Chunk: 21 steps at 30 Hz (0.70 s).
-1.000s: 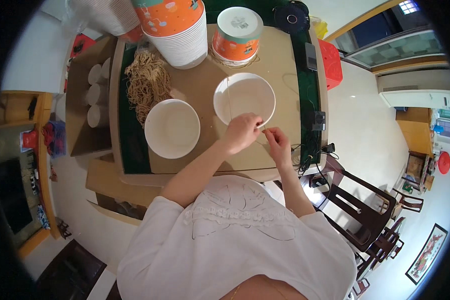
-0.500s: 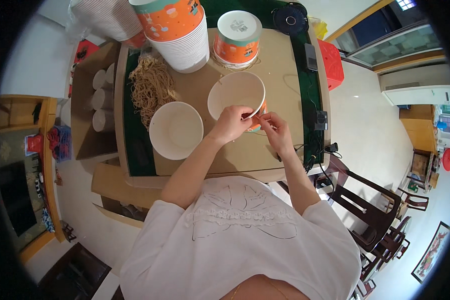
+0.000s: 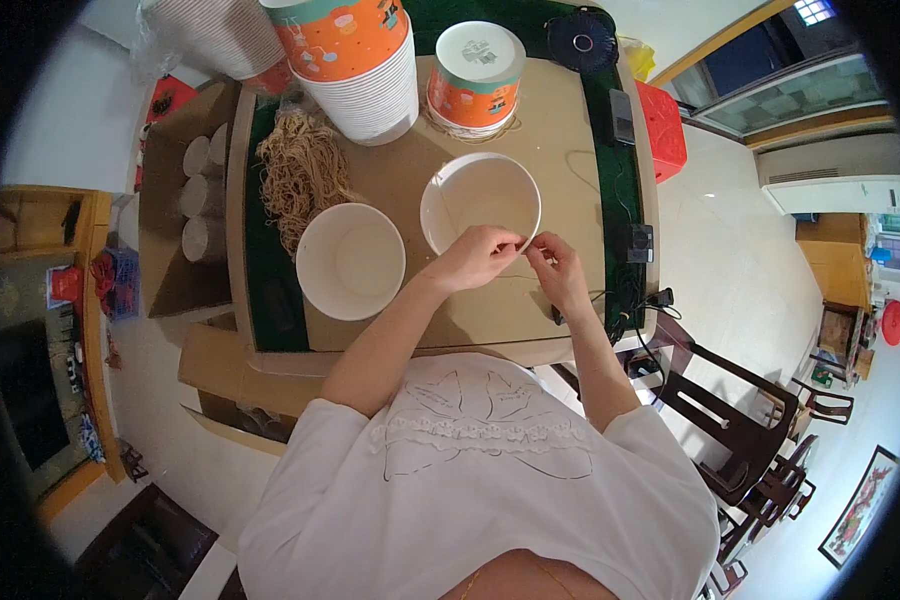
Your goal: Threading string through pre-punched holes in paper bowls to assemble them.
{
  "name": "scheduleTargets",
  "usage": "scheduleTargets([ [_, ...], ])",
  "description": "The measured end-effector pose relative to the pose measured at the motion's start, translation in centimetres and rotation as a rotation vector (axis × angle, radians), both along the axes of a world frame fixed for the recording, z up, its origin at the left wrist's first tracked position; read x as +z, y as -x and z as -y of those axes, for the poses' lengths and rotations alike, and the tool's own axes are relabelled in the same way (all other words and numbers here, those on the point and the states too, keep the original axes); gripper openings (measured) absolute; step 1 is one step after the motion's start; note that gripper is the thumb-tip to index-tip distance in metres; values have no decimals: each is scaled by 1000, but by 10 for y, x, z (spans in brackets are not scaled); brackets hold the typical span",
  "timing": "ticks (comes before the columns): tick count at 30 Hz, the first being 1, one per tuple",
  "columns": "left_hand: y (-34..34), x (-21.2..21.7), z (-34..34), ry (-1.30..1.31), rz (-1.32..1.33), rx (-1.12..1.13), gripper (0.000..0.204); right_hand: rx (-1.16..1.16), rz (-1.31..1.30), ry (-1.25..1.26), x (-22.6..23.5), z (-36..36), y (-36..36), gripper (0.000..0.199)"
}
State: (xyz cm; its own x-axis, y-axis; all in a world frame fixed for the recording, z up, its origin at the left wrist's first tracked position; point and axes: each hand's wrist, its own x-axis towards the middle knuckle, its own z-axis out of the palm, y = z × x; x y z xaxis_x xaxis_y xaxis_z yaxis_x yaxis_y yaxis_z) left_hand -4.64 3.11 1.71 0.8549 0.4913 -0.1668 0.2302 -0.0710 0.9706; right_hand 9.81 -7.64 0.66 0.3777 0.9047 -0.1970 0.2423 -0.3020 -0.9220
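Observation:
A white-lined paper bucket (image 3: 470, 190) stands in the middle of the table with its mouth facing up. My left hand (image 3: 478, 258) closes on its near right rim, thumb and fingers pinched together. Right beside it, my right hand (image 3: 560, 272) pinches at the same part of the rim; what its fingertips hold is too small to make out. A thin thread-like line shows on the bucket's inner left wall. To the left of my left hand sits a second open paper bucket (image 3: 350, 262), white inside.
Tan string (image 3: 300, 175) lies in a tangled heap at the left. Behind stand a tall stack of orange paper buckets (image 3: 365, 100) and an upside-down one (image 3: 477, 75) with string around its base. A black power adapter (image 3: 641, 242) and cables line the right edge. An open carton (image 3: 170, 285) adjoins the left edge.
The middle bucket has swung from a tilt to more upright, hiding its orange side, and shifted slightly right. Both hands have moved a little right and down with its rim.

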Motion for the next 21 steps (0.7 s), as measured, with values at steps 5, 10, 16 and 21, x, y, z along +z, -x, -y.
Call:
scheduleTargets([
  [5,-8,-16,12,-227,-73,80,12,39,-5,62,-9,8,-4,12],
  [10,-11,-21,18,-243,-78,180,9,-25,-161,73,0,14,7,10],
  [16,-8,-27,17,-188,-93,187,8,-44,-207,153,-5,17,6,10],
  [21,-4,-33,18,-340,-82,6,7,-48,-242,150,-7,17,6,9],
])
